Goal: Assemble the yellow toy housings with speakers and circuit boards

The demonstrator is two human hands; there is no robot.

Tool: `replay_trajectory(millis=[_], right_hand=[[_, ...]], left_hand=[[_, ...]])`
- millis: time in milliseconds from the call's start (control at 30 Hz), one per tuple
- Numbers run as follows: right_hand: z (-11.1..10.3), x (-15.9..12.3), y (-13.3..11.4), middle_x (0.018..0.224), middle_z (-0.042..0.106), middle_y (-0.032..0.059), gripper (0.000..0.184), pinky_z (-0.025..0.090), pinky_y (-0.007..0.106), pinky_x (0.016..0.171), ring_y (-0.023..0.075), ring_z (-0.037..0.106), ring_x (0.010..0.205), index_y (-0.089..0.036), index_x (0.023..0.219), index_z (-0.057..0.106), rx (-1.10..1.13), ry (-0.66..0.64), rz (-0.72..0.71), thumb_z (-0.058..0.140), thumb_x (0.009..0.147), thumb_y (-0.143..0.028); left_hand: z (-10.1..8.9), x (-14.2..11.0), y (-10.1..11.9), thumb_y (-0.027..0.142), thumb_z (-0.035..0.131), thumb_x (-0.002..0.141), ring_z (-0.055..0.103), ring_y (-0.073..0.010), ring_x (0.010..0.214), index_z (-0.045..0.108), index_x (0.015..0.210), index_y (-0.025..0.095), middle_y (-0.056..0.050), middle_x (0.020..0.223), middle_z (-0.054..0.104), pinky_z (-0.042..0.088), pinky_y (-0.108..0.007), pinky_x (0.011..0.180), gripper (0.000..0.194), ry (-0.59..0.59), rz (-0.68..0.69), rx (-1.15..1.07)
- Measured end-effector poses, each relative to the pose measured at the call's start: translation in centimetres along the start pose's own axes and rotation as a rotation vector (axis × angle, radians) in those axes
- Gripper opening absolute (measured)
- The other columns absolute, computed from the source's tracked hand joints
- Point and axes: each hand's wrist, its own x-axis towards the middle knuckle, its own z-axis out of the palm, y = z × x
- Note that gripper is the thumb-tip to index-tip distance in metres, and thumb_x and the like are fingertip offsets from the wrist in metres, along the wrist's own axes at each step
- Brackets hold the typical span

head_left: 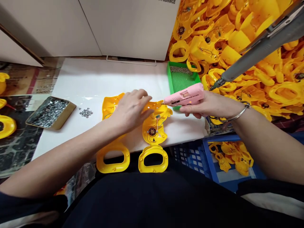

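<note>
My right hand (210, 104) is closed around a pink hot glue gun (186, 94). Its nozzle points left, at the upper edge of a yellow plastic shell half (161, 136) that holds a round black speaker (152, 131), a small green circuit board (158, 117) and thin wires. Over the gap between this shell and a second yellow shell half (107, 103) is my left hand (133, 107). Its thumb and forefinger are apart beside the right shell's upper part; whether they touch it I cannot tell. Both shells end in ring-shaped handles near my body. My left hand partly covers the second shell.
A box of small metal parts (51, 112) stands left, beside a small loose pile (85, 112). Behind the glue gun is a green tray (169, 76). Yellow shells (228, 31) are heaped at right, below a grey powered screwdriver (251, 57). A blue crate (210, 158) sits lower right.
</note>
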Motion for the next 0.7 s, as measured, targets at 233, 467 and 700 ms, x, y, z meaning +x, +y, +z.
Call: replay_trajectory(millis=[233,467,700], right_hand=[[0.5,-0.8,1.0,0.079,0.069,0.0005,0.051,0.032,0.019,0.040,0.0050,0.041,0.049,-0.026,0.133,0.064,0.132,0.011,0.052,0.067,0.085,-0.042],[0.6,-0.1,-0.1,0.114,0.072,0.0012,0.048,0.035,0.020,0.042,0.0045,0.040,0.053,-0.032,0.132,0.064,0.170,-0.008,-0.040,0.066,0.085,-0.042],[1.2,2.3,-2.5,0.101,0.075,-0.0002,0.045,0.040,0.022,0.047,0.0088,0.049,0.057,-0.031,0.126,0.069,0.070,-0.094,-0.126,0.070,0.083,-0.046]], left_hand=[[-2.6,-4.3,-6.1,0.038,0.064,0.089,0.058,-0.0251,0.102,0.063,0.115,0.027,-0.009,0.120,0.060,0.049,-0.040,0.084,0.028,0.234,-0.274,-0.031],[0.0,-3.9,-6.4,0.035,0.062,0.085,0.056,-0.0147,0.069,0.070,0.091,0.019,-0.003,0.082,0.066,0.045,-0.029,0.067,0.019,0.096,-0.287,-0.227],[0.8,-1.9,-4.1,0.022,0.056,0.083,0.058,-0.0166,0.072,0.072,0.090,0.016,-0.007,0.084,0.066,0.045,-0.028,0.066,0.019,0.088,-0.115,-0.125]])
